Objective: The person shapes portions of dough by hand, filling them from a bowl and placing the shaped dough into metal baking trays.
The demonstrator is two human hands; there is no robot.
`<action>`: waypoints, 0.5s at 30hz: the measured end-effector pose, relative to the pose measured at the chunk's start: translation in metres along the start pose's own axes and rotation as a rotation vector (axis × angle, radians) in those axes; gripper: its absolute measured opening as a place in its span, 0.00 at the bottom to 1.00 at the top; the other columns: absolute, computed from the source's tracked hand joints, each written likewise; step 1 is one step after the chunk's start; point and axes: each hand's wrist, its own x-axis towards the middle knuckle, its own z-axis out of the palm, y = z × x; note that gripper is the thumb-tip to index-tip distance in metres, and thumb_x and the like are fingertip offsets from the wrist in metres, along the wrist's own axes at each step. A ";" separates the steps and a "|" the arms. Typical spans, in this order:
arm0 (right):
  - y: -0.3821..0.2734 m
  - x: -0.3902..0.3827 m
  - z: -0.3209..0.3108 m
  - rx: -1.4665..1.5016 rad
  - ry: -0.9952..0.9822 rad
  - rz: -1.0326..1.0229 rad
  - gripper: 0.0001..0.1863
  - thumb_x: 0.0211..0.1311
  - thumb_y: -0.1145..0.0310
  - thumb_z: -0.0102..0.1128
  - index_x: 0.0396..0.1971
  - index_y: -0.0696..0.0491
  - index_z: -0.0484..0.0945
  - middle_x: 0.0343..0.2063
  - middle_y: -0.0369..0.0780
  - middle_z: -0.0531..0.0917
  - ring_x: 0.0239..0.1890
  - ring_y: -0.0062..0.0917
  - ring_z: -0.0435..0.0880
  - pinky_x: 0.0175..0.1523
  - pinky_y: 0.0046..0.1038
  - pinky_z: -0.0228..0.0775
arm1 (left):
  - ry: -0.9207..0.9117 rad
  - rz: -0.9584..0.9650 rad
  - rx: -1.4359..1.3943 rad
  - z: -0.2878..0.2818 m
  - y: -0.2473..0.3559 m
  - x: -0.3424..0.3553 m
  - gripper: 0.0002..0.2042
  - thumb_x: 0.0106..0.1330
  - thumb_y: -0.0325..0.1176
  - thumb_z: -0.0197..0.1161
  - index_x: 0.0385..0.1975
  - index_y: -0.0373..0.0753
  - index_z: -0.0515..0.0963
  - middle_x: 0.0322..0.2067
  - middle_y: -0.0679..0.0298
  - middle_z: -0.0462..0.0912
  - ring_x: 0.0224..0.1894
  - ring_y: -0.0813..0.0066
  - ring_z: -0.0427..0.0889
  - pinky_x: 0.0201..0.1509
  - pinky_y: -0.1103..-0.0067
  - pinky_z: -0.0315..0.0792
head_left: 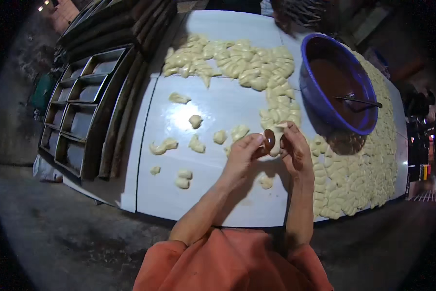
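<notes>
A small brown ball of filling [269, 140] is being pinched between the left hand [240, 157] and right hand [295, 150] above the white table [218, 106], near a blue bowl [320, 104] holding brown paste [337, 80] and a spoon [357, 101]; dough pieces [237, 60] are being kept alongside.

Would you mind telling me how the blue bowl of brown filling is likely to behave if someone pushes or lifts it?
The blue bowl looks wide and low, so it would probably slide rather than tip. It holds plenty of brown filling, so it is likely heavy, and the filling may slosh. The spoon resting inside could shift if the bowl is jolted.
</notes>
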 end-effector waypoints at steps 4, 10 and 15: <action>0.047 -0.020 0.041 -0.354 0.023 -0.126 0.29 0.60 0.69 0.72 0.60 0.56 0.72 0.56 0.41 0.76 0.53 0.27 0.79 0.58 0.30 0.73 | 0.191 0.095 0.105 -0.050 0.020 -0.016 0.12 0.72 0.33 0.63 0.46 0.31 0.79 0.36 0.58 0.85 0.36 0.69 0.85 0.37 0.71 0.82; 0.102 -0.023 0.081 -1.181 0.101 -0.585 0.31 0.57 0.71 0.73 0.61 0.57 0.74 0.61 0.45 0.72 0.54 0.32 0.80 0.55 0.31 0.75 | 0.205 0.166 0.264 -0.071 0.031 -0.032 0.17 0.71 0.34 0.65 0.52 0.29 0.79 0.36 0.57 0.84 0.36 0.72 0.84 0.35 0.75 0.79; 0.117 -0.015 0.097 -0.918 0.259 -0.416 0.13 0.62 0.70 0.69 0.43 0.59 0.83 0.35 0.38 0.84 0.36 0.21 0.81 0.41 0.23 0.72 | 0.206 0.272 0.557 -0.082 0.048 -0.037 0.17 0.70 0.35 0.67 0.52 0.30 0.81 0.37 0.61 0.85 0.34 0.75 0.81 0.37 0.78 0.76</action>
